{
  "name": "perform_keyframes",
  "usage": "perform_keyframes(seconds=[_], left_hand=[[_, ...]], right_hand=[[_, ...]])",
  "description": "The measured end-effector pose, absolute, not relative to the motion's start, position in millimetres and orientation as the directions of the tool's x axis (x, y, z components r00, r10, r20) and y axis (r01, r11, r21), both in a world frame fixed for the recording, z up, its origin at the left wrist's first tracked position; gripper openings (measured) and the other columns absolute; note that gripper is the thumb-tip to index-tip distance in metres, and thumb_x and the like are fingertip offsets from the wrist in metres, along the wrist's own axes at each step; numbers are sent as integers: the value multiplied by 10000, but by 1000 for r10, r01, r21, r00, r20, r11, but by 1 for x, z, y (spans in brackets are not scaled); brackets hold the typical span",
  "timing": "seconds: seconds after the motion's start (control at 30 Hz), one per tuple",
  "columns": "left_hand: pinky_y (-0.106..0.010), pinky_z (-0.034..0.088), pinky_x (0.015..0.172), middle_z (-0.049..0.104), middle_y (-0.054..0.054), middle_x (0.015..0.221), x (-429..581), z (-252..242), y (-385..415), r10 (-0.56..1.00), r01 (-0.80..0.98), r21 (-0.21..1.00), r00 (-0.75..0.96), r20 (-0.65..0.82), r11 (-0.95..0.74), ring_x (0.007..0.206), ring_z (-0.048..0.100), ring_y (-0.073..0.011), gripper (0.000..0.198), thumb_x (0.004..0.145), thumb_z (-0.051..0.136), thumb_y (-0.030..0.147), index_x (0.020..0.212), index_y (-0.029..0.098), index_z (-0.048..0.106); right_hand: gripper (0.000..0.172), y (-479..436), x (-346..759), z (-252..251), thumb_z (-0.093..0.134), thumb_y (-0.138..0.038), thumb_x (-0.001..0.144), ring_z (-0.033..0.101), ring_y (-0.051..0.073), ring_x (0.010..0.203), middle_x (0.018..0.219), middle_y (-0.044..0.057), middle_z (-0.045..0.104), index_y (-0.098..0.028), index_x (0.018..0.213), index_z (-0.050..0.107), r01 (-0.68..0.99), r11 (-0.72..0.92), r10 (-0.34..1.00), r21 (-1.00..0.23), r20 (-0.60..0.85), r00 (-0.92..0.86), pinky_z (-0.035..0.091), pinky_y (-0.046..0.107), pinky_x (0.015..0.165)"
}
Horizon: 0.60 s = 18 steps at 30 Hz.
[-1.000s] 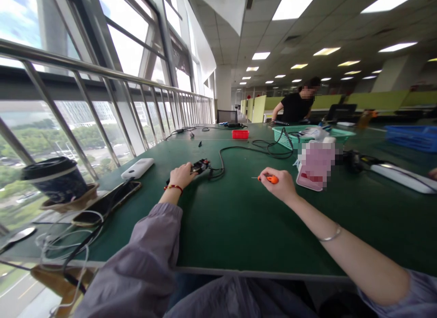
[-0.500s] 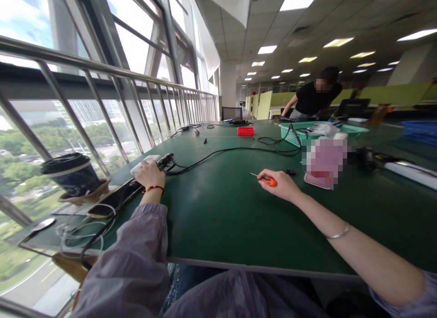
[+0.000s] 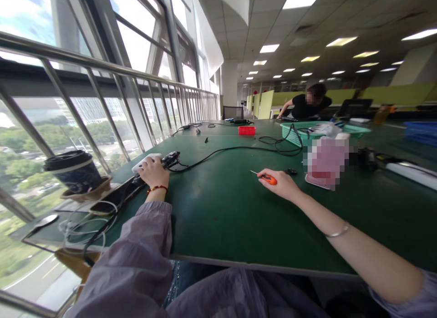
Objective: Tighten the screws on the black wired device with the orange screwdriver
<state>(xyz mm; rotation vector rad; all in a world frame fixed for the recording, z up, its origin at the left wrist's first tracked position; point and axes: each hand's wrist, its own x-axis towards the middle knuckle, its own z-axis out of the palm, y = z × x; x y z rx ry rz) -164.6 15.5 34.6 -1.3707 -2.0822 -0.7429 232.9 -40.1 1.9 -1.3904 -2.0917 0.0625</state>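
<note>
Your right hand [image 3: 280,185] grips the screwdriver [image 3: 269,179], tip about nine o'clock, toward the device [image 3: 171,160] in your left hand [image 3: 154,172].

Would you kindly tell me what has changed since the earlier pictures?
The left hand has carried the slim black device leftward, toward the white rounded box, and the thin black cable now stretches out straighter. The right hand still holds the orange-and-black screwdriver.
</note>
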Motion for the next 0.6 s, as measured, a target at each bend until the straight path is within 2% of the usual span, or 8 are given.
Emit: perform_keyframes(seconds=[0.13, 0.23, 0.33, 0.43, 0.5, 0.6], left_hand=[[-471, 369, 853, 562, -167, 1087, -146, 44, 11, 585, 971, 176, -237, 776, 161, 1053, 494, -347, 321, 786, 459, 202, 1068, 158, 605], [-432, 383, 852, 576, -133, 1065, -114, 50, 4, 622, 996, 93, -63, 780, -16, 1040, 515, -320, 336, 744, 500, 209, 1057, 175, 615], [-349, 423, 804, 609, -70, 995, -72, 46, -3, 706, 942, -32, 273, 654, -335, 946, 573, -259, 318, 691, 561, 238, 998, 215, 638], [-282, 452, 728, 638, -22, 981, -34, 36, -5, 717, 804, -3, 532, 450, -595, 819, 610, -195, 318, 673, 595, 279, 985, 240, 645], [-280, 460, 769, 658, -10, 992, -18, 29, -2, 681, 732, 27, 619, 391, -680, 840, 619, -190, 354, 681, 607, 293, 1029, 238, 635], [-308, 426, 910, 671, -21, 1042, -11, 19, 6, 646, 703, 25, 639, 417, -711, 958, 605, -199, 385, 733, 576, 264, 1114, 222, 607]], right_hand=[[219, -35, 233, -1, 513, -408, 835, 646, 197, 866, 1029, 13, 685, -255, 952, 618, 798, 460, 801, -390, 570, -183, 468, 288, 705], [209, -32, 235, -2, 536, -388, 819, 638, 207, 876, 1053, 36, 666, -237, 951, 595, 805, 448, 767, -389, 630, -123, 477, 304, 717], [231, -31, 235, -2, 543, -321, 796, 635, 205, 839, 1071, 52, 646, -230, 1008, 554, 817, 424, 760, -392, 644, -85, 482, 310, 693], [265, -30, 236, -2, 513, -281, 805, 638, 201, 841, 1074, 48, 644, -238, 1066, 523, 805, 423, 771, -416, 632, -78, 487, 314, 706], [277, -29, 235, -3, 511, -286, 810, 643, 200, 860, 1058, 41, 656, -245, 1084, 516, 785, 432, 774, -444, 629, -71, 492, 322, 739], [305, -28, 235, -4, 522, -289, 809, 651, 200, 895, 1038, 32, 676, -255, 1112, 515, 751, 449, 785, -484, 615, -73, 500, 330, 776]])
